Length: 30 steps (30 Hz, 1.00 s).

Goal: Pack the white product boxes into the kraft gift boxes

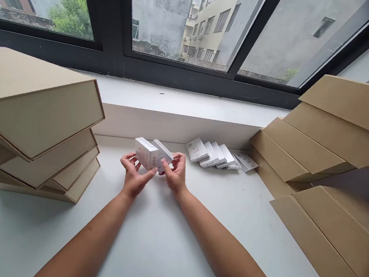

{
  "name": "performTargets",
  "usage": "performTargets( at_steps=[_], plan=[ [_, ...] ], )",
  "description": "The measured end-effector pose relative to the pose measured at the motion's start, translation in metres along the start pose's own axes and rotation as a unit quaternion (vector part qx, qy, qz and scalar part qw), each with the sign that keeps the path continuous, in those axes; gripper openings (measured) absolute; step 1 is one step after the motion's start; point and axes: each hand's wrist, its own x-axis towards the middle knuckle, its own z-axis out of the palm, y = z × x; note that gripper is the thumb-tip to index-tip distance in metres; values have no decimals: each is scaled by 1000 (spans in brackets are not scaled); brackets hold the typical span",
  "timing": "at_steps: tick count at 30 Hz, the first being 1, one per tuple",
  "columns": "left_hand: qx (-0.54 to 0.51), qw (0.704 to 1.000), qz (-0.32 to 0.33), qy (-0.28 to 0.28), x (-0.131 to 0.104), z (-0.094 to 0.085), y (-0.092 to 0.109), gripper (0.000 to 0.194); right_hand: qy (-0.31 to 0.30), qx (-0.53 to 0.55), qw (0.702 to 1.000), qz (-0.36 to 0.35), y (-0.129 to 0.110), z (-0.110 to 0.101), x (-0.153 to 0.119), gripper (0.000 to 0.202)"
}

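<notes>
Left hand (133, 177): grips a white box (147, 154), tilted, at the worktop (149, 250).
Right hand (176, 174): grasps a second white box (163, 152), close beside the first.
Overlapping row (198, 150): more small boxes lie unheld to the right.
Boxes in hand: two are taken up (the handling looks midway); neither is released, and the row apparently remains to be dealt with.
</notes>
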Motion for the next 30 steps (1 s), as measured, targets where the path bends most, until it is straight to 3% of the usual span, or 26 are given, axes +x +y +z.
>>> performTargets(
  at_steps=[5, 10, 15, 18, 20, 24, 27, 30],
  plan=[
    [58, 995, -54, -67, -5, 1, 1, 90, -67, -21, 997, 12, 0, 5, -11, 50],
    [59, 992, -76, -87, -2, -2, 6, 98, -151, -112, 980, -59, -6, -2, -11, 48],
    [-22, 986, -112, -121, 1, -5, 12, 78, -117, -234, 948, -181, -15, -3, -11, 37],
    [-78, 973, -148, -156, 1, -5, 16, 61, -114, -311, 921, -204, -18, -2, -14, 36],
    [-130, 964, -166, -164, 1, -4, 18, 61, -125, -350, 907, -199, -18, -1, -15, 39],
    [-157, 972, -146, -96, 3, -1, 15, 67, -133, -377, 894, -202, -16, -2, -14, 57],
    [-73, 988, -131, -24, 5, -1, 8, 59, -129, -359, 902, -202, -9, -7, -8, 75],
    [17, 993, -111, 17, 6, -1, 0, 67, -134, -335, 911, -197, 1, -14, 0, 88]
  ],
)
